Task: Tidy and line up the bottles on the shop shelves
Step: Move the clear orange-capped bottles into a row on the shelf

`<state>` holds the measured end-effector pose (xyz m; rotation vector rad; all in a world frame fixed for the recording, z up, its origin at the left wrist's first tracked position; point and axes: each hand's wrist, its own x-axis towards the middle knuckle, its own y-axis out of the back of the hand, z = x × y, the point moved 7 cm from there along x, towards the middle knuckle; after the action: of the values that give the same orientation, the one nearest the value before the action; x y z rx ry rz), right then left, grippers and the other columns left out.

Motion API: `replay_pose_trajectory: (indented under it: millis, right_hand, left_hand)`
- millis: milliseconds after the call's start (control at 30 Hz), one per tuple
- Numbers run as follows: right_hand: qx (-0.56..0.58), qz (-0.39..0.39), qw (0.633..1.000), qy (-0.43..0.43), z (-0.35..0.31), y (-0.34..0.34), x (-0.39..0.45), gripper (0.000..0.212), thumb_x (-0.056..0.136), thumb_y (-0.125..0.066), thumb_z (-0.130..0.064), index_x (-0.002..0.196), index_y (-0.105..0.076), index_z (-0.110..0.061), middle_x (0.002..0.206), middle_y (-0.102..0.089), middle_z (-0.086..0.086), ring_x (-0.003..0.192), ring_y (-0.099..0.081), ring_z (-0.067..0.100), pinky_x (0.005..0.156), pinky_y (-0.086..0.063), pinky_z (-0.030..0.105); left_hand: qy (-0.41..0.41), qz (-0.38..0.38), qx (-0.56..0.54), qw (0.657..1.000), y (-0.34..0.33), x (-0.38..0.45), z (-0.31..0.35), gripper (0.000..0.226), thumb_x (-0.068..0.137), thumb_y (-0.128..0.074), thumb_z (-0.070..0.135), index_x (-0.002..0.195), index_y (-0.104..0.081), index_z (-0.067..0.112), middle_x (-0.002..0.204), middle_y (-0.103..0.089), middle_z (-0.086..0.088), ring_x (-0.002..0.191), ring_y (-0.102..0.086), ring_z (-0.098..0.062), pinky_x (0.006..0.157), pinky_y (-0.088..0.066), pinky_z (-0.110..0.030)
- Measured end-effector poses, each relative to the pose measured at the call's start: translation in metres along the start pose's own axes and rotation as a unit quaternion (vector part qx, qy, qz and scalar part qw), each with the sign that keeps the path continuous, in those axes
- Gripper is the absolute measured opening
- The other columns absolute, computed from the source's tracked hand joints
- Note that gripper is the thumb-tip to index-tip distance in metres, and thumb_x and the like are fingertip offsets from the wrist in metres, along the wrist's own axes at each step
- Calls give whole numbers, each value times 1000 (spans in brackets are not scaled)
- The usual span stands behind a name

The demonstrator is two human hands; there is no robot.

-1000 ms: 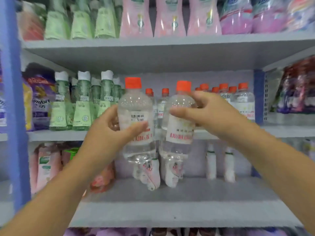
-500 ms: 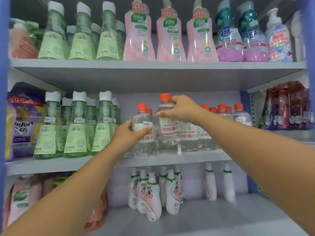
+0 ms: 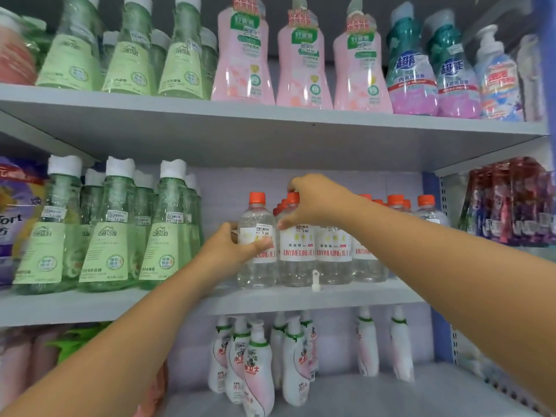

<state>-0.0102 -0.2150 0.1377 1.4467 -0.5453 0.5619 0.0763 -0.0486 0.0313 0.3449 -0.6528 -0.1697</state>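
Clear bottles with orange caps and white labels stand in a row on the middle shelf (image 3: 301, 299). My left hand (image 3: 231, 251) grips the leftmost clear bottle (image 3: 257, 266) around its label, and that bottle stands upright at the shelf's front. My right hand (image 3: 316, 200) holds the neck of the second clear bottle (image 3: 296, 260) just below its orange cap, fingers curled round it. More of the same bottles (image 3: 367, 257) line up to the right, partly hidden by my right forearm.
Green bottles with white caps (image 3: 111, 230) fill the middle shelf's left. The top shelf (image 3: 270, 124) carries green, pink (image 3: 304, 61) and blue-capped bottles. White and pink bottles (image 3: 255, 374) stand on the lower shelf. Hanging packets (image 3: 508, 203) are at right.
Both clear bottles went from held in the air to standing on the middle shelf, side by side. My right hand shifted up to the second bottle's neck. The camera tilted upward.
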Motion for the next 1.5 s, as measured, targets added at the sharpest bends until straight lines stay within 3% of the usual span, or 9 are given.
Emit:
replay_pose_trajectory:
  millis: [167, 367, 567, 700, 900, 1067, 1200, 1367, 1500]
  right_hand:
    - [-15, 12, 999, 45, 16, 5, 8, 42, 96, -58, -57, 122, -68, -26, 117, -68, -4, 99, -60, 18, 83, -52, 36]
    - [76, -19, 997, 7, 29, -8, 22, 35, 94, -66, -52, 116, -73, -25, 108, -72, -5, 94, -64, 16, 80, -52, 34]
    - [67, -26, 997, -11, 29, -10, 29, 34, 93, -67, -51, 105, -74, -20, 92, -72, -1, 84, -65, 17, 66, -50, 30]
    - [94, -44, 995, -4, 30, -10, 24, 36, 96, -65, -47, 119, -71, -20, 105, -71, -1, 93, -64, 18, 77, -49, 34]
    - [82, -65, 994, 9, 25, -5, 19, 32, 99, -63, -39, 126, -70, -23, 106, -72, -3, 83, -64, 13, 73, -46, 32]
    - [96, -62, 993, 6, 25, -6, 16, 36, 99, -63, -39, 131, -67, -23, 113, -71, -2, 94, -66, 18, 79, -48, 32]
    - [158, 1, 987, -4, 43, 1, 3, 60, 94, -65, -54, 147, -53, -28, 132, -67, -4, 119, -62, 19, 93, -46, 31]
    - [203, 174, 963, -19, 90, 5, -43, 51, 94, -65, -52, 136, -61, -23, 129, -65, -8, 125, -53, 12, 98, -45, 29]
    - [133, 187, 972, -51, 122, -17, -72, 59, 90, -69, -56, 137, -60, -21, 137, -58, -3, 135, -42, 19, 111, -36, 38]
  left_hand:
    - [-19, 15, 57, 998, -7, -4, -8, 64, 69, -81, 69, 118, -52, 41, 104, -67, 20, 87, -67, 1, 66, -51, -23]
    - [1, -33, 30, 999, -11, 2, -19, 31, 85, -81, 47, 108, -60, 43, 90, -73, 21, 68, -67, 13, 54, -48, -13]
    - [2, -12, -5, 1000, -6, 2, -19, 55, 83, -84, 40, 129, -55, 34, 102, -70, 13, 81, -70, 1, 65, -50, -18]
    - [9, -9, 1, 1000, -5, -1, -19, 64, 71, -89, 56, 122, -55, 40, 110, -69, 15, 92, -69, -1, 71, -51, -23]
    - [6, -15, 28, 999, -4, -4, -18, 60, 70, -90, 53, 120, -60, 37, 102, -74, 13, 76, -69, 11, 54, -51, -9]
    - [15, -18, 27, 999, -5, -5, -17, 64, 71, -89, 54, 124, -59, 36, 104, -74, 15, 81, -72, 4, 69, -53, -20]
    - [8, 16, 12, 1000, -3, -9, -9, 66, 70, -85, 63, 123, -52, 40, 112, -66, 17, 94, -67, -1, 67, -49, -21]
    - [9, 10, 28, 1000, -5, -13, -8, 67, 70, -88, 58, 126, -54, 39, 112, -67, 13, 97, -68, -4, 73, -52, -26]
    - [7, 11, 29, 1000, -7, -14, -6, 66, 74, -88, 51, 128, -53, 37, 112, -67, 13, 96, -67, -3, 68, -51, -19]
